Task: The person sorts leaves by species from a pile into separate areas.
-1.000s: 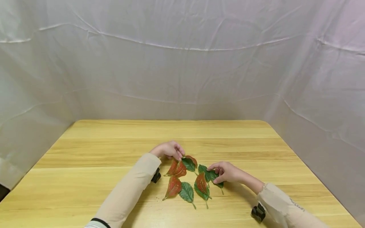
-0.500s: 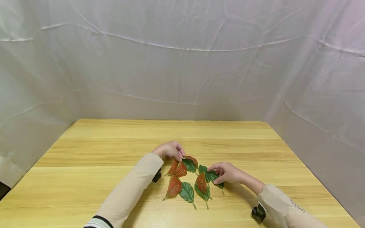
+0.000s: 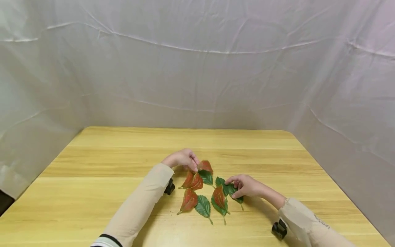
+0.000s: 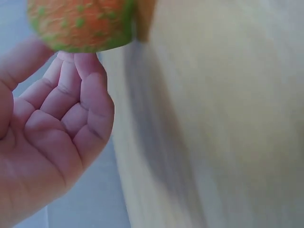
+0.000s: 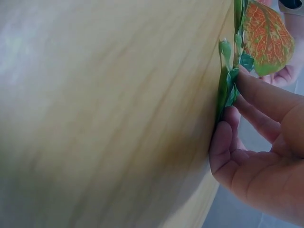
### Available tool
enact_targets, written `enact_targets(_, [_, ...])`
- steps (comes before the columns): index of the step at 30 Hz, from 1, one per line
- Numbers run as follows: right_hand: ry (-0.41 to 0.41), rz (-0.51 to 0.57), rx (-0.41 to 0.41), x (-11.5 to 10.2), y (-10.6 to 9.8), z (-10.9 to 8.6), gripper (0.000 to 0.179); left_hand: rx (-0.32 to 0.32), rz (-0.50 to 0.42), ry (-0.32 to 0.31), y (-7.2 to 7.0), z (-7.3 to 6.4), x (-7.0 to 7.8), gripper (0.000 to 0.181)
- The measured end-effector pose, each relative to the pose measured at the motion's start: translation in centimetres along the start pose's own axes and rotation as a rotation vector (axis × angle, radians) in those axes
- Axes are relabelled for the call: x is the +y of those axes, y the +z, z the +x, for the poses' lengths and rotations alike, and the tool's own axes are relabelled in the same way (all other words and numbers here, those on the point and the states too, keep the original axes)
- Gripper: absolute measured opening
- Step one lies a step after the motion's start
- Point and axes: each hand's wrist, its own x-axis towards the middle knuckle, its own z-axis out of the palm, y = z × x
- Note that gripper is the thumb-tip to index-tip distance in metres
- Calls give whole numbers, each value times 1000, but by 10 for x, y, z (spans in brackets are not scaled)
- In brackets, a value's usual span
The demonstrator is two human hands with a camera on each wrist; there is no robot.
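In the head view my left hand (image 3: 186,159) pinches the edge of an artificial red leaf (image 3: 205,166) at the back of a loose ring of leaves. This leaf tilts up over a green leaf (image 3: 206,177). The left wrist view shows the held leaf (image 4: 85,21), orange-red with green specks, at the fingertips. On the ring's right side, my right hand (image 3: 247,187) holds a dark green leaf (image 3: 231,189) between thumb and fingers, low at the table. In the right wrist view, green leaves (image 5: 230,88) partly hide its fingertips.
Overlapping red leaves (image 3: 195,181) lie at the ring's left. Another red leaf (image 3: 189,200) and a green leaf (image 3: 203,206) lie nearer. A red leaf (image 3: 218,196) rests on a green one at right. Pale sheeting (image 3: 197,68) surrounds the wooden table (image 3: 123,154).
My left hand has raised the red leaf at the back, so more of its red face shows. My right hand has stayed almost still on the green leaf.
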Motion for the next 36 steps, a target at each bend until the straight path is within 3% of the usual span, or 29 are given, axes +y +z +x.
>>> enact_targets(10, [-2, -55, 8, 2, 1, 3, 41, 30, -75, 133, -8, -15, 4, 16])
enact_targets(19, [-2, -73, 26, 2, 2, 4, 41, 62, -109, 146, -14, -29, -3, 56])
enact_targets(26, [-3, -81, 24, 0, 2, 4, 40, 72, -165, 186, -23, -45, -7, 73])
enact_targets(31, [-9, -84, 25, -1, 3, 5, 40, 120, -104, 217, -31, -54, -14, 54])
enact_targets(36, [-13, -92, 28, -2, 3, 6, 40, 181, -100, 184, -40, -63, -22, 40])
